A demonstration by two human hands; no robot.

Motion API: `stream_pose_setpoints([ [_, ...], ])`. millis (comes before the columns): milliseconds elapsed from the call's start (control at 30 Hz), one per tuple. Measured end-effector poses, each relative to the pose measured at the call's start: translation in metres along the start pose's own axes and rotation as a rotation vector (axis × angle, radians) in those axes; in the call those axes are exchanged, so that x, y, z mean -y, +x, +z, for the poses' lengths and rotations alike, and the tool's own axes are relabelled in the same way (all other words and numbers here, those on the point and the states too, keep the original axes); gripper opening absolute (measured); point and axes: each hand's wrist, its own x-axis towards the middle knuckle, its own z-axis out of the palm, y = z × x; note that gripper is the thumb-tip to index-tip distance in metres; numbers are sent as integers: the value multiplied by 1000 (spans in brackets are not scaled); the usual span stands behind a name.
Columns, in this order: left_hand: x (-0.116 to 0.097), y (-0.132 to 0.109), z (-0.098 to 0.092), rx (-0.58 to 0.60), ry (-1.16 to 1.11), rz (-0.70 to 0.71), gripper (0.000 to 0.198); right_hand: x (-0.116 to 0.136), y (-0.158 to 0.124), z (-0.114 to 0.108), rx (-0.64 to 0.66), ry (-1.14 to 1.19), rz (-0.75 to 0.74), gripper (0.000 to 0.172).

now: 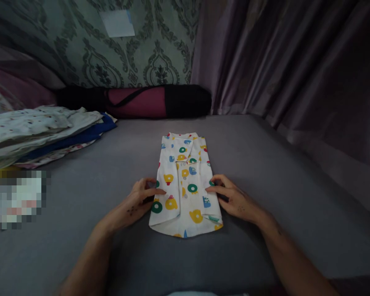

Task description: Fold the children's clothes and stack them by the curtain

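Observation:
A small white shirt (185,185) with yellow, green and blue prints lies folded into a narrow rectangle on the grey bed sheet (265,172), collar end away from me. My left hand (140,201) pinches its left edge, thumb on top and fingers curled under the cloth. My right hand (231,197) grips the right edge the same way, thumb on the fabric near a green ring print. Both forearms reach in from the bottom of the view.
A pile of folded clothes (40,131), white, blue and patterned, lies at the left. A rolled maroon and black mat (148,100) rests against the patterned wall. Purple curtains (296,61) hang along the right. A blurred patch (17,199) sits at the left edge.

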Motion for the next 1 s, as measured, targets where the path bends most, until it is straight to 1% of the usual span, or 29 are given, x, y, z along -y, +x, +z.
stream_pose_setpoints([
  [100,-2,-1,-3,60,-38,21,34,4,0,-4,87,14,-11,38],
  [200,-5,-1,-6,84,-43,37,29,7,1,-8,123,5,-11,38],
  [433,-8,1,-8,53,-8,9,26,2,0,-9,121,38,-2,41],
  [600,-1,1,-6,116,-136,79,31,2,-1,-7,118,37,32,46],
  [733,0,1,-4,106,-193,81,33,-1,-1,-4,108,28,41,44],
  [900,-8,4,-6,87,-229,34,29,-6,-1,-3,98,60,36,43],
  [1000,-12,9,-4,46,-312,-47,32,-7,2,-2,72,152,79,33],
])
